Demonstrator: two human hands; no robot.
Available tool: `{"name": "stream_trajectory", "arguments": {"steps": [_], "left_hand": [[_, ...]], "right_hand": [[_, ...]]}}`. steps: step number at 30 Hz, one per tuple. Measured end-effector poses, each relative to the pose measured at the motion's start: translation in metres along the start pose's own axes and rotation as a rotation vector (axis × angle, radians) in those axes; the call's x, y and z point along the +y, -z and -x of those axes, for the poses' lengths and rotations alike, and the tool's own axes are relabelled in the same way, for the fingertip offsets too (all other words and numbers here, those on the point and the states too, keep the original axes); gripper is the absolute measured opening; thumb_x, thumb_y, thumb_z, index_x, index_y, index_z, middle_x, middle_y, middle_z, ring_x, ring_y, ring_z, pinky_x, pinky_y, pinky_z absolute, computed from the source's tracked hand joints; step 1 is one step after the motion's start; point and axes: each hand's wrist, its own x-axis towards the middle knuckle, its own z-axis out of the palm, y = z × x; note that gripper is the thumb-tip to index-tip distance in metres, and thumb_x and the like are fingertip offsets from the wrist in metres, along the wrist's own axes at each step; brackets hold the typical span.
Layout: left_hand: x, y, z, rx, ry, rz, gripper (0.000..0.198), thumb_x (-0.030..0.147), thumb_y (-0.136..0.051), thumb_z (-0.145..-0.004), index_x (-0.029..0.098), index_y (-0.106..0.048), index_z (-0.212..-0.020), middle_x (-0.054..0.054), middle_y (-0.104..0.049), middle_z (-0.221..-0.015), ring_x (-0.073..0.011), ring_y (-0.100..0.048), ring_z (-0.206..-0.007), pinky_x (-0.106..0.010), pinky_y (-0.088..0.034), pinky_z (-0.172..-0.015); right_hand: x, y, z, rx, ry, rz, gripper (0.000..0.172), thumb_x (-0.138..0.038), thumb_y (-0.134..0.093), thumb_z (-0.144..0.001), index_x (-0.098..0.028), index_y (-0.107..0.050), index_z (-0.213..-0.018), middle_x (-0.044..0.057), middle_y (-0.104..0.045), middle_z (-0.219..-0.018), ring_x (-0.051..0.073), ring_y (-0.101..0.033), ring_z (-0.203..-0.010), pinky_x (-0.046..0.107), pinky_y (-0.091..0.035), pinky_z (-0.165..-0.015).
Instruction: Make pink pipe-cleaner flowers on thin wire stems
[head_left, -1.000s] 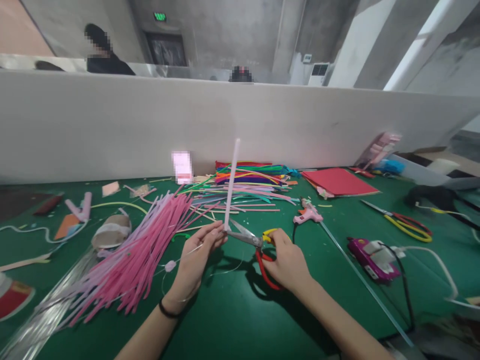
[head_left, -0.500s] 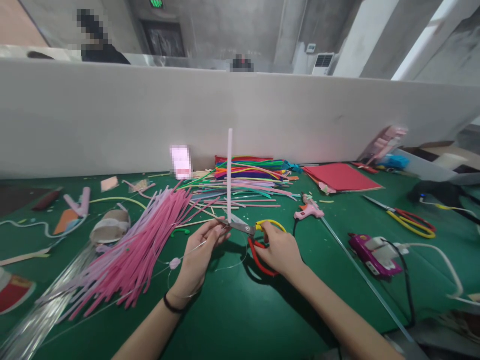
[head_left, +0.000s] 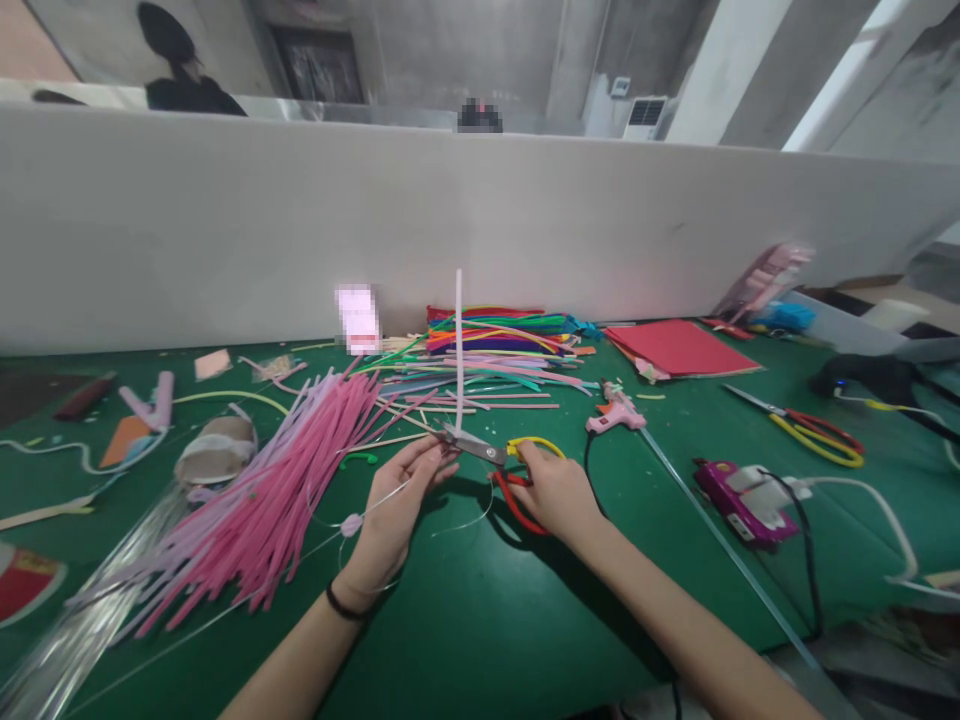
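Head view, the only one supplied. Both hands are raised over the middle of the green tabletop (head_left: pixel 465 625), nearer its front edge than its back edge.

Left hand (head_left: pixel 397 495): thumb and fingers drawn together in a pinch, with hold of the lower end of a lilac stem (head_left: pixel 459 350). The stem stands upright above the fingertips; a second ago it leaned. A small lilac tuft (head_left: pixel 351 524) shows just beside the wrist.

Right hand (head_left: pixel 562 490): fingers closed round the handles of the scissors (head_left: pixel 480 447). Principal change: the blades, plainly parted a second ago, have come nearly together at the foot of the stem, right by the left fingertips. Assessment: the cutting stroke appears to be at or near its end. Whether the stem is severed cannot be told; it has not dropped.

Surroundings: a bundle of pink stems (head_left: pixel 300 480) lies toward the tabletop's left side; multicoloured stems (head_left: pixel 495 330) lie along the back edge. A pink glue gun (head_left: pixel 616 412) rests right of centre, with a purple power strip (head_left: pixel 739 500) and a second pair of scissors (head_left: pixel 817 440) farther toward the right edge. No shift noted among these.
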Motion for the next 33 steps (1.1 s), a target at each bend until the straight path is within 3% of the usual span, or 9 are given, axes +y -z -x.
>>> {"name": "stream_trajectory", "arguments": {"steps": [7,15,21,24,27,29,33], "left_hand": [[-0.004,0.004,-0.004,0.02,0.042,0.039,0.037,0.029,-0.075,-0.074,0.012,-0.068,-0.106,-0.011,-0.073,-0.106,-0.0254,-0.07,-0.099,-0.036,-0.057,-0.092],[-0.004,0.013,-0.012,0.012,0.206,0.078,0.024,0.024,-0.073,-0.078,0.01,-0.07,-0.097,-0.013,-0.075,-0.097,-0.0202,-0.072,-0.091,-0.029,-0.057,-0.089],[0.002,0.019,-0.011,-0.052,0.124,0.033,0.03,0.027,-0.075,-0.078,0.013,-0.07,-0.104,-0.01,-0.074,-0.102,-0.0186,-0.07,-0.094,-0.025,-0.057,-0.086],[0.015,0.022,-0.006,-0.141,0.034,0.02,0.03,0.029,-0.075,-0.078,0.014,-0.069,-0.104,-0.01,-0.074,-0.103,-0.0204,-0.07,-0.096,-0.026,-0.057,-0.085],[0.034,0.023,-0.001,-0.242,-0.029,-0.041,0.028,0.027,-0.076,-0.077,0.014,-0.07,-0.1,-0.011,-0.075,-0.101,-0.0225,-0.071,-0.093,-0.029,-0.059,-0.082],[0.05,0.022,0.0,-0.322,-0.06,-0.067,0.024,0.024,-0.076,-0.077,0.015,-0.07,-0.099,-0.009,-0.075,-0.099,-0.022,-0.072,-0.09,-0.03,-0.059,-0.081],[0.087,0.018,-0.008,-0.458,-0.148,-0.155,0.018,0.021,-0.073,-0.08,0.018,-0.071,-0.098,-0.007,-0.076,-0.096,-0.0191,-0.072,-0.088,-0.026,-0.06,-0.079]], "right_hand": [[0.0,0.007,-0.014,-0.08,0.125,0.205,0.033,-0.04,-0.052,-0.088,-0.015,-0.062,-0.108,0.014,-0.073,-0.09,0.027,-0.069,-0.08,0.029,-0.041,-0.065],[-0.002,0.003,-0.021,-0.188,0.171,0.223,0.03,-0.033,-0.042,-0.093,-0.014,-0.063,-0.102,0.016,-0.073,-0.087,0.026,-0.071,-0.076,0.027,-0.042,-0.061],[0.004,0.01,-0.021,-0.123,-0.128,0.18,0.046,-0.056,-0.045,-0.092,-0.015,-0.063,-0.098,0.015,-0.072,-0.082,0.028,-0.071,-0.076,0.028,-0.044,-0.06],[0.012,0.019,-0.019,-0.213,-0.153,0.122,0.026,-0.041,-0.06,-0.087,-0.016,-0.067,-0.09,0.014,-0.072,-0.088,0.026,-0.069,-0.083,0.028,-0.045,-0.063],[0.013,0.037,-0.018,-0.177,-0.076,-0.115,0.012,-0.028,-0.063,-0.084,-0.018,-0.069,-0.084,0.01,-0.072,-0.088,0.023,-0.067,-0.087,0.028,-0.045,-0.07],[0.006,0.054,-0.018,-0.107,-0.029,-0.489,0.02,-0.031,-0.055,-0.09,-0.019,-0.07,-0.083,0.006,-0.073,-0.085,0.019,-0.066,-0.078,0.028,-0.046,-0.071],[-0.018,0.082,-0.028,-0.358,0.069,-1.324,0.032,-0.048,-0.063,-0.085,-0.019,-0.071,-0.095,0.006,-0.073,-0.09,0.015,-0.067,-0.076,0.026,-0.05,-0.067]]}}
